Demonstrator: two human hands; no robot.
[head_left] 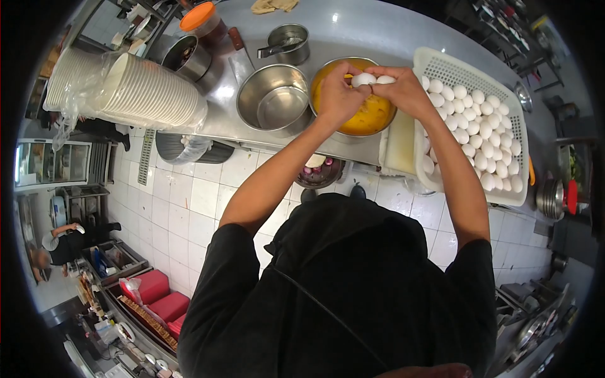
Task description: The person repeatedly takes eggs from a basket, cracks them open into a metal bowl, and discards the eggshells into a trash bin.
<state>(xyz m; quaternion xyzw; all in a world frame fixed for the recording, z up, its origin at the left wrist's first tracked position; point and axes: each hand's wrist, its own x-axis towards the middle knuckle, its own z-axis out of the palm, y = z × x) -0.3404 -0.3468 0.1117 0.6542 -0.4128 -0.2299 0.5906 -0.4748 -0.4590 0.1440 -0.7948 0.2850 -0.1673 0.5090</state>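
Over a metal bowl (363, 128) of yellow egg, my left hand (343, 94) and my right hand (401, 91) meet, thumbs close together. My left fingers are closed around a white egg (363, 80). Another white egg (386, 79) sits right beside it, gripped by my right fingers. Whether either shell is cracked, I cannot tell. To the right of the bowl stands a pale plastic basket (435, 58) with many white eggs (474, 136). An open steel pot (277, 101) stands just left of the bowl.
A small saucepan (288, 45) and a wooden-handled cleaver (237, 47) lie behind the steel pot. Stacked white containers (148, 94) and an orange-lidded tub (200, 22) occupy the left. Below the counter edge are a black bin (208, 153) and a bowl of onions (321, 175). Another person (63, 246) is far left.
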